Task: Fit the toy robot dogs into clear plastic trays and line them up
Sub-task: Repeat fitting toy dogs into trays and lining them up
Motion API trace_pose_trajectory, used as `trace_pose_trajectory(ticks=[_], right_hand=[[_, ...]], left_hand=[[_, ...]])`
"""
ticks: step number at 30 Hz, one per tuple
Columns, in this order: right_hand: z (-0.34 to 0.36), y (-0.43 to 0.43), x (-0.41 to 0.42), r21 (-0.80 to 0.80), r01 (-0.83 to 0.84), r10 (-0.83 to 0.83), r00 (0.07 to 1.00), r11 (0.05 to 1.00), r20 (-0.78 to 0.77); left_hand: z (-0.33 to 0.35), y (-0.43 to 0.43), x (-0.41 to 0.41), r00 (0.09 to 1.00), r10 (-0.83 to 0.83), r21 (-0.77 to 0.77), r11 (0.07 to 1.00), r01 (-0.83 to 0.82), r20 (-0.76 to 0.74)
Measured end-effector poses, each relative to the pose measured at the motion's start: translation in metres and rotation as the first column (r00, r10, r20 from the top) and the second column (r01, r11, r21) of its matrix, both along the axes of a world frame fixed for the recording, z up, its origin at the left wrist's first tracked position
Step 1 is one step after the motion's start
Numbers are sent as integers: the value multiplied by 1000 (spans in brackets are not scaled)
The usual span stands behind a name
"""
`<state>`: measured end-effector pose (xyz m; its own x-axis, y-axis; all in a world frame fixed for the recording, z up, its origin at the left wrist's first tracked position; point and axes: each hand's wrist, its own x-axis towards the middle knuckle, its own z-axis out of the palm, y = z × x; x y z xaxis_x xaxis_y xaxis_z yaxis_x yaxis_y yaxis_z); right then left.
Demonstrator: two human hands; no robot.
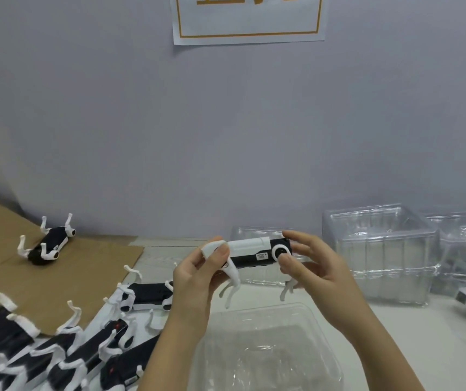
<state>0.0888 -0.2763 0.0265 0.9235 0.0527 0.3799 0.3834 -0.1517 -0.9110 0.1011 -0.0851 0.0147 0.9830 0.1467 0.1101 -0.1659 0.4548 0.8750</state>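
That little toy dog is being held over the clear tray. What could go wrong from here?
The toy dog has thin white legs that dangle, so they might snag on the rim of the clear tray instead of seating. The right hand only pinches one end while the left hand grips the other, so the dog could slip. Nothing holds the tray, so pressing may shove it.

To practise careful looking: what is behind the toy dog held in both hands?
A clear tray lies behind the toy dog, by the wall. The dog, left hand and right hand cover its middle; contents cannot be seen.
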Motion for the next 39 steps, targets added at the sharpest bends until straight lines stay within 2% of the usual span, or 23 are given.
trace_pose_trajectory(ticks=[2,3,5,7,8,9,11,12,15,17,19,21,23,24,26,28,31,32,34,36,37,38,39], right_hand=[[-3,1,-1,-35,24,-23,999,999,24],[-4,3,-3,-127,86,-76,994,988,81],[-8,9,-4,-408,305,-168,926,861,338],[-19,18,0,-510,503,-146,797,698,586],[-23,21,2,-476,544,-160,757,691,633],[-25,24,4,-420,524,-188,762,741,619],[-29,24,7,-220,359,-251,881,907,401],[-32,23,8,-107,251,-217,941,962,259],[-33,16,9,159,44,-64,991,986,120],[-29,13,10,258,-17,-7,996,966,92],[-27,12,12,350,-59,48,998,935,41],[-27,15,12,443,-200,188,980,874,71],[-29,20,11,618,-313,324,941,721,99],[-27,23,9,720,-341,398,912,604,99],[-28,26,9,834,-353,471,873,425,130],[-29,27,9,849,-362,478,865,385,152],[-29,24,10,844,-317,445,889,432,106],[-25,20,9,826,-294,415,906,480,81],[-17,7,7,717,-237,304,952,655,37],[-9,-7,1,437,-49,64,998,898,-20],[-9,-14,-1,259,45,-47,999,965,5],[-12,-19,-2,98,92,-96,994,991,44],[-15,-22,-5,-46,85,-82,994,995,79]], left_hand=[[1,-2,-2,999,41,45,998,-42,17],[1,-3,-3,996,79,96,992,-82,37],[4,-10,-9,982,166,218,959,-182,90],[6,-20,-16,965,218,329,909,-256,148],[7,-26,-21,959,223,375,886,-274,176],[7,-30,-25,954,215,415,864,-285,209],[8,-36,-32,944,173,483,824,-295,281],[8,-38,-35,939,142,510,809,-293,314],[10,-40,-38,920,73,545,787,-290,385],[13,-38,-40,921,23,500,834,-232,389],[17,-32,-39,923,-51,408,905,-118,381],[20,-24,-36,926,-65,315,947,-61,373],[20,-17,-33,927,-19,330,937,-114,374],[20,-14,-32,929,-14,377,916,-136,370],[18,-13,-32,934,-66,447,888,-104,350],[17,-13,-31,932,-136,435,900,-25,336],[15,-11,-29,926,-171,470,882,-8,337],[14,-8,-28,931,-177,498,867,-6,319],[5,1,-27,956,-194,592,806,27,220],[-9,11,-32,979,-192,714,695,82,75],[-16,16,-37,982,-186,751,651,106,23],[-23,19,-43,983,-184,772,623,122,-7],[-30,21,-50,982,-188,793,594,131,-22]])
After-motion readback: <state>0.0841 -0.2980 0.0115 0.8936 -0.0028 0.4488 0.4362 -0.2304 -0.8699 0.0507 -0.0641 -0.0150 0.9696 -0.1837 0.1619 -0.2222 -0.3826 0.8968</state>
